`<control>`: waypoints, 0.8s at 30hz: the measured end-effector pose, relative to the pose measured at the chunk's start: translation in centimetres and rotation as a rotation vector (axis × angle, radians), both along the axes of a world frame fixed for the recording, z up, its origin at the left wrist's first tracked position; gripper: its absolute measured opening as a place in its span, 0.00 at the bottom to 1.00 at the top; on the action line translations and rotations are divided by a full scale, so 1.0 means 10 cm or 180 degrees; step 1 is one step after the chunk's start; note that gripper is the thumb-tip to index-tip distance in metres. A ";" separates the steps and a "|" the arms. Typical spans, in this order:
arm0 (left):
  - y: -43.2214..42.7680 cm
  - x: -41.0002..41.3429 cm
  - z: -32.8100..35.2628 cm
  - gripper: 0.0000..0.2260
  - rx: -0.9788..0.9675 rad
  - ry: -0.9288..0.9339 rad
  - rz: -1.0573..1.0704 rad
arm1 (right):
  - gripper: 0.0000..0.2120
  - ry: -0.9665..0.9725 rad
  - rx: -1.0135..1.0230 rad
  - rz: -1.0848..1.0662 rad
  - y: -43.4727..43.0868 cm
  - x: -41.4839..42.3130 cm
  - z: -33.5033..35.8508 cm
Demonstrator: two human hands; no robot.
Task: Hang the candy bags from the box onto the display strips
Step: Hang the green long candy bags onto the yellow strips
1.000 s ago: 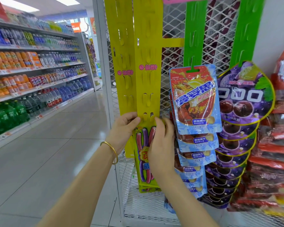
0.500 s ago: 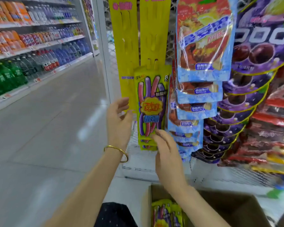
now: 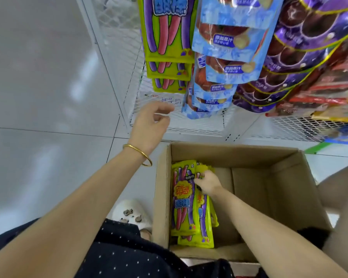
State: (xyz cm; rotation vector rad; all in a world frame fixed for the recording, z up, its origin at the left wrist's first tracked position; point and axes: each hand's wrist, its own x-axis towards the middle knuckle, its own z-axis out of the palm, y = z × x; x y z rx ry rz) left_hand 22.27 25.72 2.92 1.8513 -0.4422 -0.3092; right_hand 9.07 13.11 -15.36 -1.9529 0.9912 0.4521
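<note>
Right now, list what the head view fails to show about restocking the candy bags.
- Display strips: cut off by the top edge above the hanging yellow bags.
- Count of bags in the box: stacked, hidden beneath the top bag.
- Right hand grip: fingertips blurred.

The box (image 3: 249, 157) sits on the floor (image 3: 48, 97) at 6 o'clock, candy bags (image 3: 184, 199) stacked against its 9 o'clock wall. The wire rack (image 3: 119, 47) stands behind it at 12 o'clock, hung bags (image 3: 167, 37) overlapping downward, more bags (image 3: 229, 47) toward 2 o'clock.
</note>
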 end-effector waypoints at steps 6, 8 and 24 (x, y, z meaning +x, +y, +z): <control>0.02 0.08 -0.01 0.14 -0.0063 0.0188 -0.0032 | 0.14 0.0335 0.0001 -0.0315 0.32 0.16 -0.21; 0.01 0.08 -0.03 0.12 -0.0028 0.0218 -0.0088 | 0.10 0.0333 0.0011 -0.0239 0.31 0.17 -0.23; 0.08 -0.04 0.42 0.10 0.0561 0.0668 -0.0810 | 0.08 -0.2055 0.1504 0.0201 -0.26 0.09 1.94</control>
